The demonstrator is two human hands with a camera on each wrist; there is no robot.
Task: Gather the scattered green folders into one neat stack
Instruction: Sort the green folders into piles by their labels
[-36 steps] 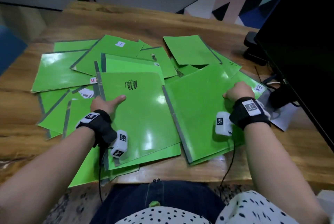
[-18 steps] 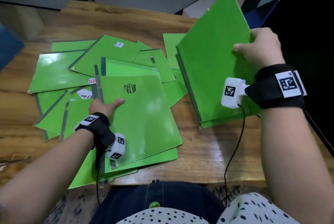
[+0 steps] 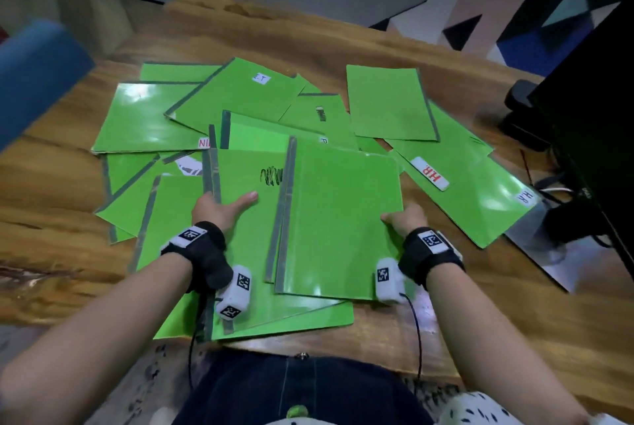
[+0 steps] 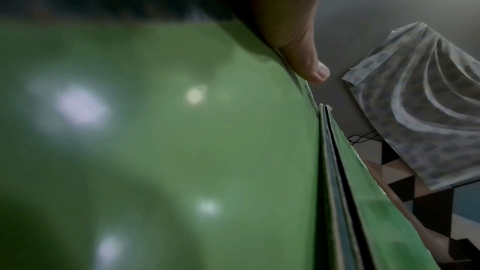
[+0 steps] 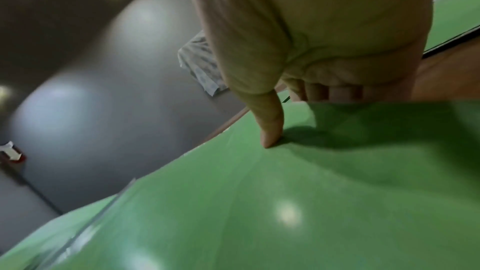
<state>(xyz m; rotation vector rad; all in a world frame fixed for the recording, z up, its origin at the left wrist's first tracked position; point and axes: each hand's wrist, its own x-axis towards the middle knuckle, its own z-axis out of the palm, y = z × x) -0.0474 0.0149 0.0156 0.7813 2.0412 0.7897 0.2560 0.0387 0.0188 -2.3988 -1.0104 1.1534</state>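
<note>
Several green folders lie scattered on the wooden table [image 3: 480, 304]. My right hand [image 3: 404, 218] grips the right edge of a plain green folder bundle [image 3: 343, 218], thumb [image 5: 270, 130] on top and fingers [image 5: 332, 91] curled under. The bundle [image 5: 311, 202] lies partly over a scribble-marked folder [image 3: 247, 236]. My left hand [image 3: 219, 206] holds that folder's left spine edge, thumb [image 4: 309, 63] across the cover [image 4: 155, 130]; its fingers are hidden. Loose folders lie to the left [image 3: 147, 115], at the back [image 3: 387, 102], and to the right, with an HR label [image 3: 463, 198].
A black monitor [image 3: 600, 115] with cables [image 3: 562, 229] stands at the right edge, a black device [image 3: 518, 98] behind it. A blue object [image 3: 34, 74] intrudes at the left. The near folders overhang the table's front edge [image 3: 274, 342].
My right hand lifted a folder bundle off the right of the table, carried it left and laid it on the scribble-marked folder. HR-labelled folders are now uncovered. The left hand stayed.
</note>
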